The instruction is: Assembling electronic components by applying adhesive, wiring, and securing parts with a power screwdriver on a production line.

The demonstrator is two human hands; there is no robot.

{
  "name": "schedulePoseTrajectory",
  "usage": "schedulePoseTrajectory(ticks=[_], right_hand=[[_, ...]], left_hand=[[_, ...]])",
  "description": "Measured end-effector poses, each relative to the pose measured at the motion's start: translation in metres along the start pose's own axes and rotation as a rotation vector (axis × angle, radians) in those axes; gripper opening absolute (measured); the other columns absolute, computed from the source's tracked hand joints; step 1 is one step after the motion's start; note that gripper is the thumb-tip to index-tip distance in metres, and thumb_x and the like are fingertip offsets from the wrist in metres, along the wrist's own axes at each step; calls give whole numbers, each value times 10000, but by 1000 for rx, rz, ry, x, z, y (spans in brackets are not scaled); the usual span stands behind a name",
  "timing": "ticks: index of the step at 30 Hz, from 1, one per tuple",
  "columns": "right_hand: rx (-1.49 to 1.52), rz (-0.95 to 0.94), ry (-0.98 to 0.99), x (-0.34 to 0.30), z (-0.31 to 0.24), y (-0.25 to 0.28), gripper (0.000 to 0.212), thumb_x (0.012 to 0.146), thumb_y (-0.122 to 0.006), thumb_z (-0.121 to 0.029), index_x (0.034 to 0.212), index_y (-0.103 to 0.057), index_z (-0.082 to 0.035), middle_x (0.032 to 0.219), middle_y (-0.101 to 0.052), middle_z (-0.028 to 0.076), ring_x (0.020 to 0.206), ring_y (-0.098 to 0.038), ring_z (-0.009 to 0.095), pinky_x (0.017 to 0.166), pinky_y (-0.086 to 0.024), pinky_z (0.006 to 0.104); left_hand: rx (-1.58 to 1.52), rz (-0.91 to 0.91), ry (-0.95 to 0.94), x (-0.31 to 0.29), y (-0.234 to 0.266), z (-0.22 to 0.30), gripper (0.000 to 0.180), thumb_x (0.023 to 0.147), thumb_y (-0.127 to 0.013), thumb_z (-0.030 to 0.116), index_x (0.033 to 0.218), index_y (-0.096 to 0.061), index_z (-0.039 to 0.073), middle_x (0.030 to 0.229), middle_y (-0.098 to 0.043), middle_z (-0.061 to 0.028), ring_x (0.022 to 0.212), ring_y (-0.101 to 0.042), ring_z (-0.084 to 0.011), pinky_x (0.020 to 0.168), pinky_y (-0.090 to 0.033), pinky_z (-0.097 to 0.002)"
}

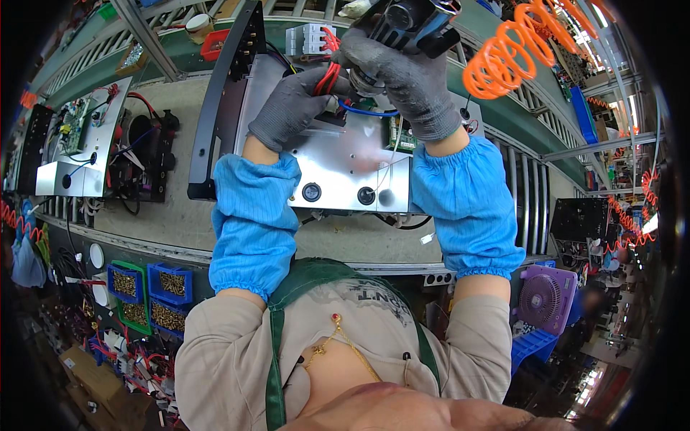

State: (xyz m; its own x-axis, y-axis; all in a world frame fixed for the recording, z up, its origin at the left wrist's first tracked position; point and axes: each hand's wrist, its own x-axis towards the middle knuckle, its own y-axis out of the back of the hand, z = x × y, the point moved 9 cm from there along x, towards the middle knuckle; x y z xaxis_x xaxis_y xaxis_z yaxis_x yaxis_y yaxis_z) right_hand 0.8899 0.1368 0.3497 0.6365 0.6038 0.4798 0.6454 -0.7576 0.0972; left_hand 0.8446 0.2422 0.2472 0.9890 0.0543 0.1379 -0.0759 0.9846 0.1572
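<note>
My left hand, in a grey glove, is closed round a bundle of red wires above an open metal chassis. Beside it, my grey-gloved right hand grips a black cordless drill, whose front end points down by the left fingertips. A white circuit breaker stands just beyond the left hand, with red wires at its side. Below the right hand runs a blue wire. Part of a green circuit board shows under the right wrist. The drill's tip is partly hidden by my fingers.
A black panel rises along the chassis's left side. Another part-built unit sits further left. Orange coiled hose hangs at the upper right. Blue bins of small brass-coloured parts stand lower left; a purple fan lower right.
</note>
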Motion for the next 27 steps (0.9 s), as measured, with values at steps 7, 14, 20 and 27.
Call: schedulePoseTrajectory(ticks=[7,14,20,27], right_hand=[[-116,-30,184,12,-18,-14,204,825,-664,-110,985,-656,17,901,-678,123,797,-674,189,692,-561,291],[132,282,10,14,-15,-7,330,719,-688,0,1014,-548,-48,785,-581,-14,690,-559,78,620,-470,230],[60,8,-215,22,-13,-28,305,702,-685,-21,974,-552,-57,799,-561,-18,685,-530,70,605,-452,231],[97,28,-85,28,6,-22,240,711,-669,-34,927,-569,-65,773,-552,-41,663,-513,58,595,-446,240]], left_hand=[[-17,-8,-20,2,0,-6,395,814,-566,-53,1195,-572,49,1051,-655,-85,987,-612,-163,903,-510,-293],[-43,-2,1,5,0,-8,340,819,-563,-46,1143,-609,48,1015,-665,-88,972,-618,-171,899,-515,-293],[20,-11,4,11,4,-32,331,821,-585,-11,1141,-617,66,976,-664,-76,885,-616,-159,847,-507,-293],[13,2,-42,15,4,-34,313,821,-598,13,1127,-623,73,974,-656,-72,859,-607,-151,824,-497,-283]])
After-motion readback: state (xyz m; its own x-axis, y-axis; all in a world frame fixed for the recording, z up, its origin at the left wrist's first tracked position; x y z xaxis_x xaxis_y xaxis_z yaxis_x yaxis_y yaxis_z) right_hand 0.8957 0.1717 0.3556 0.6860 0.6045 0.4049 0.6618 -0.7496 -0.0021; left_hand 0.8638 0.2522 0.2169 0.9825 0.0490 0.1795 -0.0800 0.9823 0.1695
